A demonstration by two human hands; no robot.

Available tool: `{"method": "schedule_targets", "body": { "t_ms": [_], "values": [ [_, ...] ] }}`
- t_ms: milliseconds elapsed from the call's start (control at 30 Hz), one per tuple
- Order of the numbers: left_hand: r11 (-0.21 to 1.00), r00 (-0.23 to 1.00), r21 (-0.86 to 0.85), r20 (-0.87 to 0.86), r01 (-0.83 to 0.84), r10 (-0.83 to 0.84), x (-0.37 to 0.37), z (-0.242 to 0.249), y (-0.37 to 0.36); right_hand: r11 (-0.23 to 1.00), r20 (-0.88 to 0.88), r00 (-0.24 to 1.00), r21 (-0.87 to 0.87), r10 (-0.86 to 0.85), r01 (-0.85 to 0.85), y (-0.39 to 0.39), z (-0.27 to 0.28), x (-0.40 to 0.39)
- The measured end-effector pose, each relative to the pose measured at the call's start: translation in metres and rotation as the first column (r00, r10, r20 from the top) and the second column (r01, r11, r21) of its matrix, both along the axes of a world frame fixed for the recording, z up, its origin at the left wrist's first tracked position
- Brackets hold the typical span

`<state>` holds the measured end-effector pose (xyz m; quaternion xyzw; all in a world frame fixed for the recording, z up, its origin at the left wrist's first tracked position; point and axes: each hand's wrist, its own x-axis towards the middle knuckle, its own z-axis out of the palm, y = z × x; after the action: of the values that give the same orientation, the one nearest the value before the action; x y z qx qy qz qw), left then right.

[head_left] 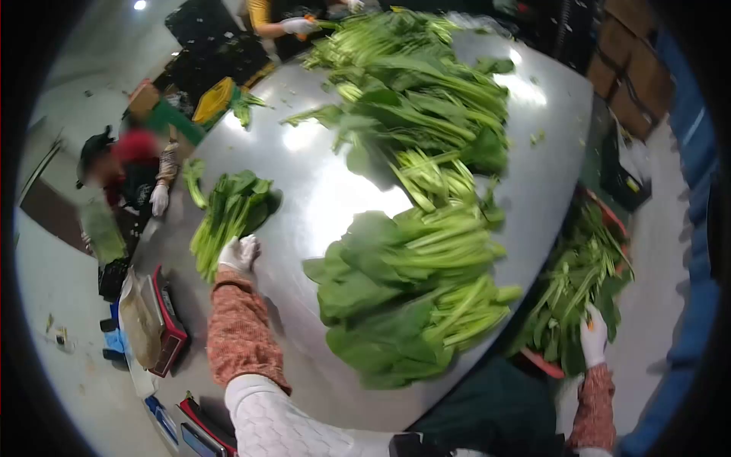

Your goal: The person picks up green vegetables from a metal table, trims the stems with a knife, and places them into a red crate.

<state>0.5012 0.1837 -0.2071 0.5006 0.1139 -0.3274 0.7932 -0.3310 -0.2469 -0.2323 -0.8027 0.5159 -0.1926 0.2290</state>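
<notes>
My left hand, in a white glove, is closed at the stems of a small bunch of leafy greens on the left side of the metal table. My right hand, also gloved, is low at the right, over a red-rimmed basket full of loose greens. A small orange thing shows at its fingers; its kind is too small to make out. Large bunches of greens lie in front of me, leaves to the left and stems to the right.
More greens are heaped at the table's far end, where another person's gloved hand works. A person stands at the left. Red-edged scales sit at the left edge. Cardboard boxes and a black crate are at the right.
</notes>
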Motion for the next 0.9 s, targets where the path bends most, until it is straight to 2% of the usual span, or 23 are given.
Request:
{"method": "schedule_targets", "body": {
  "t_ms": [33,100,133,200,233,267,300,367,433,467,500,567,633,667,700,767,833,900],
  "values": [
    [0.981,0.985,0.097,0.019,0.169,-0.172,0.004,-0.004,0.01,0.999,0.033,0.998,-0.019,0.045,-0.044,0.002,0.003,0.005],
    [0.942,1.0,0.334,-0.001,0.026,-0.027,-0.028,0.026,-0.012,0.998,0.02,0.998,-0.012,0.054,-0.053,0.005,0.007,0.011],
    [0.898,0.994,0.432,0.037,0.079,-0.106,-0.035,0.038,-0.021,0.999,0.005,0.999,0.028,0.034,-0.034,0.005,0.008,0.014],
    [0.811,0.937,0.583,0.25,0.056,-0.244,-0.064,0.074,-0.058,0.998,0.027,0.999,0.05,0.025,-0.026,0.011,0.012,0.021],
    [0.765,0.881,0.644,0.358,0.006,-0.309,-0.082,0.095,-0.08,0.996,0.025,1.0,0.083,0.015,-0.017,0.012,0.018,0.025],
    [0.77,0.797,0.638,0.477,-0.024,-0.371,-0.108,0.118,-0.106,0.998,0.05,0.999,0.063,0.022,-0.025,0.011,0.014,0.023],
    [0.78,0.689,0.623,0.589,-0.054,-0.423,-0.138,0.142,-0.136,0.999,0.079,0.996,0.037,0.029,-0.032,0.01,0.005,0.024],
    [0.807,0.395,0.589,0.734,0.037,-0.553,-0.202,0.177,-0.187,0.999,0.127,0.991,0.004,0.04,-0.041,0.01,0.003,0.023],
    [0.778,0.21,0.571,0.753,0.264,-0.624,-0.269,0.195,-0.23,0.999,0.176,0.984,-0.02,0.037,-0.034,0.011,0.007,0.029],
    [0.712,-0.075,0.67,0.737,0.211,-0.672,-0.297,0.2,-0.247,0.999,0.195,0.98,-0.016,0.033,-0.03,0.011,0.006,0.028],
    [0.653,-0.353,0.747,0.649,0.126,-0.674,-0.321,0.202,-0.262,1.0,0.214,0.976,-0.01,0.026,-0.025,0.013,0.009,0.028],
    [0.615,-0.532,0.784,0.488,-0.081,-0.692,-0.358,0.194,-0.291,1.0,0.258,0.966,0.0,0.011,-0.012,0.019,0.018,0.028],
    [0.633,-0.621,0.702,0.346,-0.326,-0.703,-0.374,0.166,-0.315,1.0,0.278,0.961,0.007,-0.011,0.01,0.024,0.019,0.02],
    [0.598,-0.645,0.694,0.249,-0.401,-0.722,-0.371,0.147,-0.322,1.0,0.28,0.96,0.004,-0.02,0.02,0.026,0.021,0.015],
    [0.533,-0.611,0.733,0.203,-0.424,-0.765,-0.369,0.132,-0.326,1.0,0.283,0.959,-0.001,-0.03,0.031,0.028,0.022,0.008],
    [0.623,-0.586,0.689,0.347,-0.37,-0.732,-0.364,0.119,-0.324,0.997,0.335,0.939,0.004,-0.076,0.079,0.031,0.018,-0.008],
    [0.794,-0.609,0.534,0.536,-0.292,-0.584,-0.372,0.127,-0.314,0.993,0.389,0.914,0.03,-0.119,0.117,0.034,0.017,-0.024],
    [0.819,-0.491,0.478,0.656,-0.317,-0.573,-0.363,0.142,-0.298,0.986,0.402,0.901,0.071,-0.164,0.149,0.036,0.014,-0.038]
  ]
}}
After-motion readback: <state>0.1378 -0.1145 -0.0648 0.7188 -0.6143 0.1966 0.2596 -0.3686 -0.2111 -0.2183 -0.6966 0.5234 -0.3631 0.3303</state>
